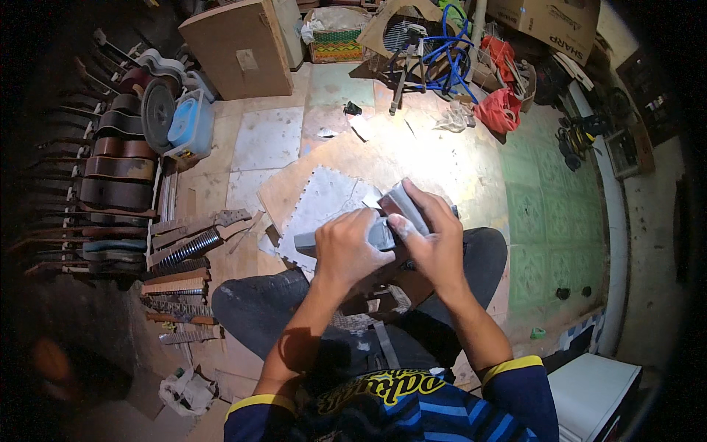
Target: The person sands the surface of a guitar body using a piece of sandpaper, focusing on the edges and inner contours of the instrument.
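I sit on the floor with both hands together over my lap. My left hand (344,241) is closed around a grey, dusty piece (304,241); its flat end juts out left of the fingers, and the palm hides its middle. My right hand (440,239) grips a grey block (409,208) with a reddish-brown face, tilted upward, thumb on the near side and fingers over the far edge. The two things are close together at the fingertips; I cannot tell whether they touch. Beyond them a pale grey mat (324,195) with toothed edges lies on a board.
Several guitar necks and slotted wooden pieces (177,295) lie at my left. Behind them, guitar bodies (121,169) stand in a row. A blue-and-clear tub (190,129), a wooden panel (239,51), a coiled blue hose (451,55) and a red bag (499,110) sit farther off.
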The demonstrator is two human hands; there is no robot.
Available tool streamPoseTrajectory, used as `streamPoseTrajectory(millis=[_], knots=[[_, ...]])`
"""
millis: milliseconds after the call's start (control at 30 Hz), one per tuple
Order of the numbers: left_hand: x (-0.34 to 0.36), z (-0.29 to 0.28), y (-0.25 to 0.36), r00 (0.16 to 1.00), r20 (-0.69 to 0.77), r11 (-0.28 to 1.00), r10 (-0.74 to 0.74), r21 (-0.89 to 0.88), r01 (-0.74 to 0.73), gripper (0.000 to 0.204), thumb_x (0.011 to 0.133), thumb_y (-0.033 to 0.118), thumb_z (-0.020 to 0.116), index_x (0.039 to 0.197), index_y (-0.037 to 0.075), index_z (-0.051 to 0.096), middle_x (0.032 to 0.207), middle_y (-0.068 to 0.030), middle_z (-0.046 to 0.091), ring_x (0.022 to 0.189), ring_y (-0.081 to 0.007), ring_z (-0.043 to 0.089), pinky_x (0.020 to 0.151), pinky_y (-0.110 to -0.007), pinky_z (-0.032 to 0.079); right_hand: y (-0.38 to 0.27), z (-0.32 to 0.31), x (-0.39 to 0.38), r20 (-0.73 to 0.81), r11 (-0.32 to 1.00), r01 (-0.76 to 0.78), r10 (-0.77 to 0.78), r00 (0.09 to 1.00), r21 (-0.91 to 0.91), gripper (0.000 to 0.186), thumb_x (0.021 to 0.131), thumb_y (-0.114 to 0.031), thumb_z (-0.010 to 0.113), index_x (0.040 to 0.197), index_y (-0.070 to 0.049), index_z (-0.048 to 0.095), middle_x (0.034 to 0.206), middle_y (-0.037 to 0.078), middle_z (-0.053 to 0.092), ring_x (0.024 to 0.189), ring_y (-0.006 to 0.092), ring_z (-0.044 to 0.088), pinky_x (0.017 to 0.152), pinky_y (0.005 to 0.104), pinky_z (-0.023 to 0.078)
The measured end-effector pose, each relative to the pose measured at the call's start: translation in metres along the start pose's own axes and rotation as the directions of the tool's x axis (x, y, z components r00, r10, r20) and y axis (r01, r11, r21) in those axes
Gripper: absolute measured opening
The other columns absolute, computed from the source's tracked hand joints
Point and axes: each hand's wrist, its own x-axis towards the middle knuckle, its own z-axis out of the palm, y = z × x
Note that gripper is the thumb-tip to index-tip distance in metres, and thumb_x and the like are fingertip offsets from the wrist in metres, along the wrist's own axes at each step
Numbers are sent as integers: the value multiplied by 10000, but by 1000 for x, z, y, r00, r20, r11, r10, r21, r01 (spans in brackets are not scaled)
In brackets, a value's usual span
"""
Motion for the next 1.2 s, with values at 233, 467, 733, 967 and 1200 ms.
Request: streamPoseTrajectory(millis=[233, 467, 733, 967, 1200], knots=[[-2, 4, -2, 1000, -12, 1000, -27, 12, 28, 300, 645, 189, 778, 886, 53, 662, 800, -154, 685, 759, -365, 680, 639, -439, 532, -2, 2, -3, -20, 996, 48, -50, 999, -75, 484, 791, -157, 787, 1258, -85, 684, 1125, 190, 659, 1023, 349, 618, 905, 426, 488], [-3, 4, 0, 998, -56, 999, -24, -40, 22, 289, 637, 221, 790, 860, 77, 677, 766, -138, 682, 709, -347, 683, 609, -417, 530, -2, 1, -10, -6, 984, 134, -136, 991, -115, 499, 797, -175, 792, 1267, -62, 668, 1103, 194, 674, 945, 345, 633, 888, 418, 490], [2, 2, -4, 1000, -17, 1000, -16, -25, 16, 274, 656, 237, 800, 851, 83, 686, 752, -129, 679, 692, -343, 682, 600, -394, 527, 1, 2, -11, -11, 981, 145, -148, 989, -130, 508, 792, -172, 788, 1271, -63, 662, 1087, 180, 669, 993, 347, 629, 884, 415, 488], [-3, 8, -6, 996, -86, 998, -32, -56, 27, 300, 636, 236, 808, 861, 77, 689, 752, -133, 684, 694, -339, 686, 608, -399, 534, -3, -1, -24, 25, 960, 200, -199, 980, -197, 499, 790, -169, 793, 1257, -45, 670, 1092, 184, 676, 996, 336, 631, 895, 407, 493], [-3, 12, -9, 993, -116, 999, -15, -44, 10, 373, 595, 273, 834, 872, 72, 687, 776, -139, 695, 717, -340, 694, 634, -402, 544, 0, 0, -40, 13, 933, 296, -300, 954, -207, 538, 769, -178, 815, 1270, -52, 664, 1082, 189, 676, 1022, 334, 632, 925, 402, 478]])
